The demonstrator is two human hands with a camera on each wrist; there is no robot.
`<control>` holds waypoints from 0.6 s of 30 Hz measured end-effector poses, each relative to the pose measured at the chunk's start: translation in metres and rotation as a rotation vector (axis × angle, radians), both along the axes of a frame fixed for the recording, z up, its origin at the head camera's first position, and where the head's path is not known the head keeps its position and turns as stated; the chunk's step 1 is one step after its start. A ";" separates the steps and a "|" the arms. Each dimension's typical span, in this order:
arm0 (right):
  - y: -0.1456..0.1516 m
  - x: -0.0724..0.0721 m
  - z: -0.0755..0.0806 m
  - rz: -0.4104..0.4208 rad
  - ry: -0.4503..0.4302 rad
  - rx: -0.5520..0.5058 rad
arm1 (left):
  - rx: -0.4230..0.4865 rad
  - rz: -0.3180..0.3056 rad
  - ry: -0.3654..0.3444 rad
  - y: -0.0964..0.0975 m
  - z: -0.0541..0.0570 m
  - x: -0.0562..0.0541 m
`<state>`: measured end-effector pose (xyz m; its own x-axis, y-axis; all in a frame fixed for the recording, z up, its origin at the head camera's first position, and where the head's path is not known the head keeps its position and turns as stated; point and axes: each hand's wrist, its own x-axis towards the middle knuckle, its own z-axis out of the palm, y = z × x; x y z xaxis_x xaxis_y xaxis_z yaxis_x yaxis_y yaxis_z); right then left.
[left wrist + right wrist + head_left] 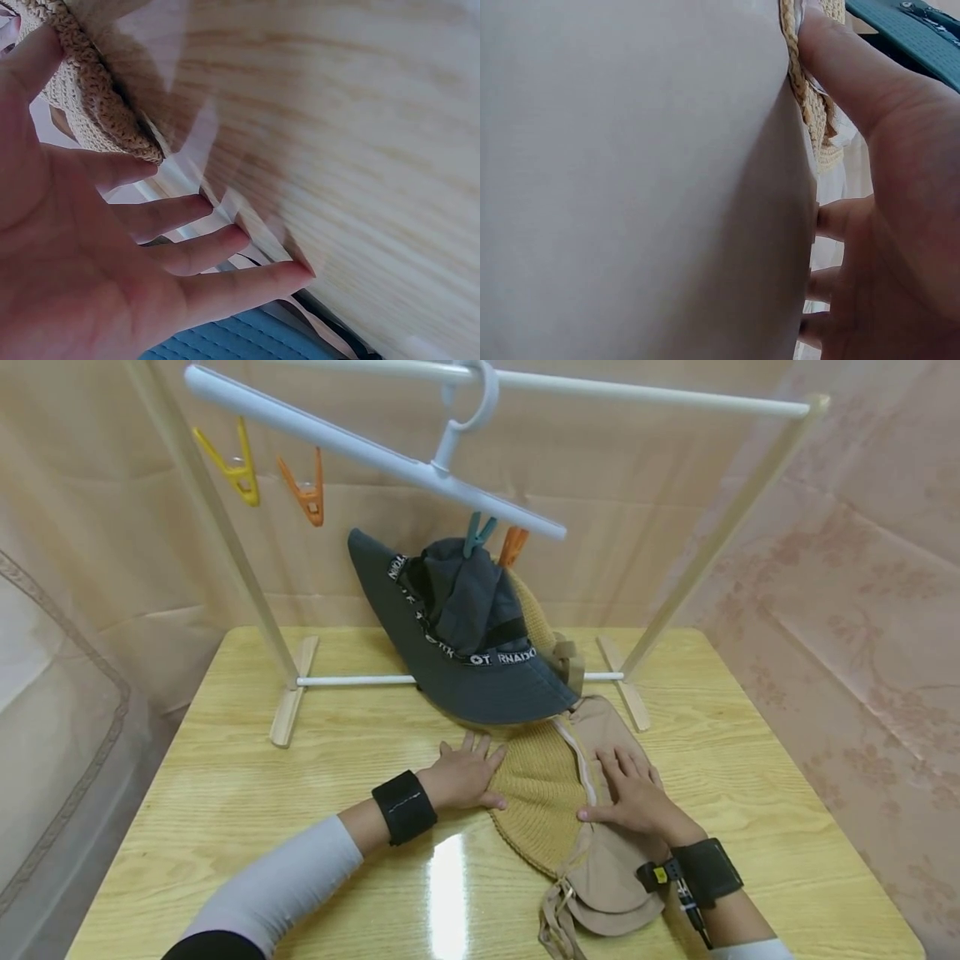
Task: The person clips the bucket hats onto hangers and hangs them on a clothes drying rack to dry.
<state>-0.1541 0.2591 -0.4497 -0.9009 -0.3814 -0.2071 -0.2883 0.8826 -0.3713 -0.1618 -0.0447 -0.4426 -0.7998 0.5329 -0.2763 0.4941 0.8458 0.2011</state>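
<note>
A folded hat with a yellow woven part and a beige cloth part lies on the table, a white strip running between them. My left hand is at its left edge with fingers spread, the thumb overlapping the woven rim and the other fingers over the wood. On the beige cloth rests my right hand, palm down, thumb pointing at the white strip. Above both hands hangs a dark wide-brimmed hat with a lettered band. Behind it shows a yellow woven hat, mostly hidden.
A white hanger tilts down to the right from the rod of a stand. A teal clothespin and an orange one are at the hats. Yellow and orange clothespins hang at left.
</note>
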 end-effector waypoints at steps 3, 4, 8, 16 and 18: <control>0.000 0.000 0.000 -0.001 -0.002 -0.007 | 0.003 0.002 0.008 0.000 -0.001 0.000; 0.000 0.000 0.000 0.000 -0.002 -0.008 | 0.006 0.002 0.011 0.000 -0.002 0.000; -0.002 0.001 0.001 -0.003 -0.006 -0.011 | 0.012 -0.002 0.025 -0.002 -0.002 0.002; -0.001 0.001 -0.001 0.002 0.002 -0.012 | 0.044 -0.004 0.094 -0.002 -0.001 0.003; 0.000 0.001 -0.002 0.001 0.009 -0.009 | 0.066 -0.010 0.127 -0.002 -0.001 0.001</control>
